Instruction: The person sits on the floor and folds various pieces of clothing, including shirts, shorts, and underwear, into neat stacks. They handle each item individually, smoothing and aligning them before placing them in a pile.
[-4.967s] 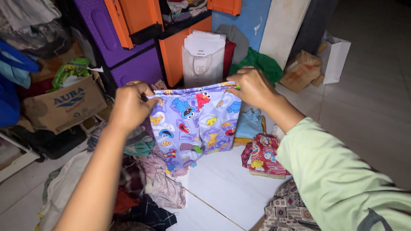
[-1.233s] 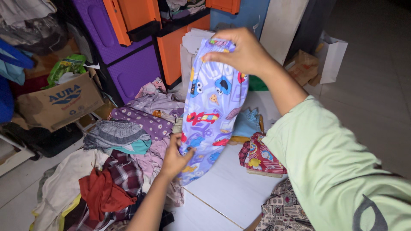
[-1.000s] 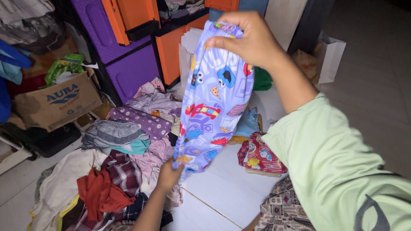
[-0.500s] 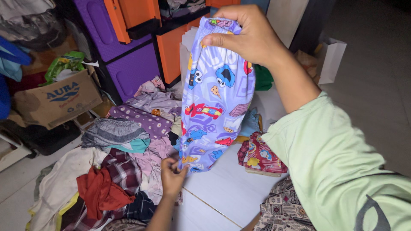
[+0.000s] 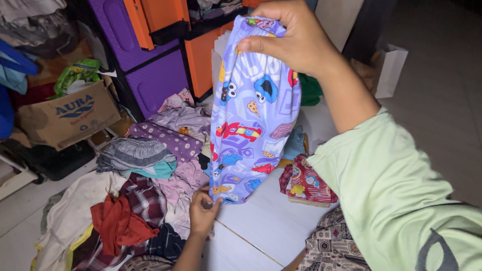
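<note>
- The right hand [image 5: 293,37] is clenched on the waistband of the purple shorts [image 5: 253,110], held high.
- Their hem is pinched by the left hand [image 5: 203,213], beside the clothes pile [image 5: 145,175].

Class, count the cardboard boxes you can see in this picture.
1: a brown cardboard box at the left, beside the purple drawers. Others may be hidden behind the raised purple shorts.

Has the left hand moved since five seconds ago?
Yes. The left hand dropped from the purple cartoon-print fabric shorts' waistband to their hem, farther below the purple drawer.
</note>
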